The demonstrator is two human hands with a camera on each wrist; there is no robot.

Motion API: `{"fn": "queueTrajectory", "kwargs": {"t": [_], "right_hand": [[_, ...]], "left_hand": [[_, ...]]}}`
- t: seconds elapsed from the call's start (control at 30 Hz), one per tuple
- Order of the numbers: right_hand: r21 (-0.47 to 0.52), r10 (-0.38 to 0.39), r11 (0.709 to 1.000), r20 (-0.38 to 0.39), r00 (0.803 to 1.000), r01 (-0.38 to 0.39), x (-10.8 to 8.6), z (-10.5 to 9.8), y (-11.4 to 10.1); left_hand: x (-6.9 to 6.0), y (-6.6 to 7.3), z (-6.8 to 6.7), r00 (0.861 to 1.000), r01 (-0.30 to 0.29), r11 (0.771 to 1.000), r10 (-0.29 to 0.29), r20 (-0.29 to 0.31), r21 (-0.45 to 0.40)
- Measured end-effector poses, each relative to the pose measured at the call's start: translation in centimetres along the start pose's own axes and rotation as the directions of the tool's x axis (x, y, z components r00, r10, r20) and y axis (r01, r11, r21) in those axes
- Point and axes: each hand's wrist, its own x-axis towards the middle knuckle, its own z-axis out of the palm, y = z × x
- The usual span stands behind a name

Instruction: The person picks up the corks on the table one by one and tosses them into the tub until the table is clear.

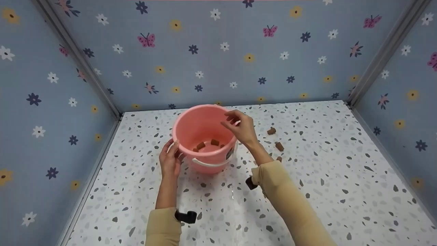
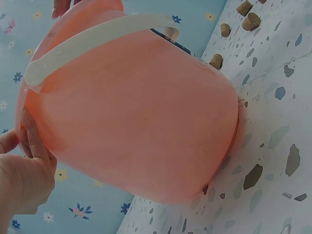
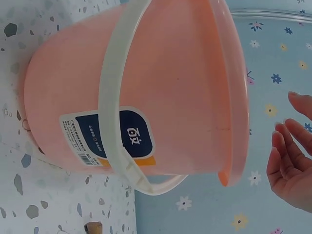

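Note:
A pink bucket with a white handle stands on the speckled surface, several brown cork-like pieces lying on its bottom. At its left rim, my left hand grips the edge between thumb and fingers; the left wrist view shows this hand beside the bucket wall. Over the right side of the rim hangs my right hand, fingers relaxed and apart, with nothing seen between them. In the right wrist view, that hand is clear of the rim.
Several more brown pieces lie on the speckled surface to the right of the bucket, one partly hidden by my right sleeve. Blue flowered panels rise behind and on both sides.

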Motion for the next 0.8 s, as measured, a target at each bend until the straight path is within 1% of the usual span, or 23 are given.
{"fn": "queueTrajectory", "kwargs": {"t": [0.1,0.13,0.17,0.33,0.43,0.57,0.6,0.63,0.67,0.8], "right_hand": [[-0.004,-0.038,0.999,0.0,0.999,0.038,-0.2,-0.4,0.3],[-0.006,-0.04,0.999,0.0,0.999,0.04,-0.3,-0.6,0.4],[-0.006,-0.039,0.999,0.0,0.999,0.039,-0.4,-0.7,0.5],[-0.03,-0.012,0.999,-0.007,1.0,0.012,-0.5,-1.5,1.0],[-0.034,-0.009,0.999,-0.011,1.0,0.009,-0.6,-2.0,1.4],[-0.045,-0.022,0.999,-0.017,1.0,0.022,-0.9,-2.8,1.9],[-0.052,-0.023,0.998,-0.018,1.0,0.022,-1.0,-3.0,2.0],[-0.057,-0.027,0.998,-0.019,0.999,0.025,-1.2,-3.2,2.2],[-0.061,-0.028,0.998,-0.022,0.999,0.026,-1.3,-3.5,2.4],[-0.091,-0.037,0.995,-0.04,0.999,0.033,-1.9,-4.4,3.2]], "left_hand": [[0.0,0.0,0.0,1.0,0.01,1.0,-0.01,-0.009,0.003],[0.0,0.0,0.0,1.0,0.019,1.0,-0.019,-0.012,0.004],[-0.6,0.5,0.5,0.999,0.034,0.999,-0.033,-0.039,0.036],[-0.5,0.9,0.7,0.995,0.082,0.996,-0.08,-0.055,0.036],[-0.7,1.0,0.7,0.996,0.081,0.996,-0.08,-0.046,0.033],[-0.7,0.9,0.7,0.997,0.065,0.998,-0.065,-0.031,0.02],[0.8,-0.4,-0.5,0.999,0.037,0.999,-0.037,-0.016,0.025],[2.3,-1.7,-1.6,1.0,0.029,1.0,-0.029,0.011,-0.008],[2.5,-1.8,-1.7,1.0,0.025,1.0,-0.026,0.006,0.005],[2.3,-1.5,-1.5,0.999,0.044,0.999,-0.043,-0.007,0.03]]}}
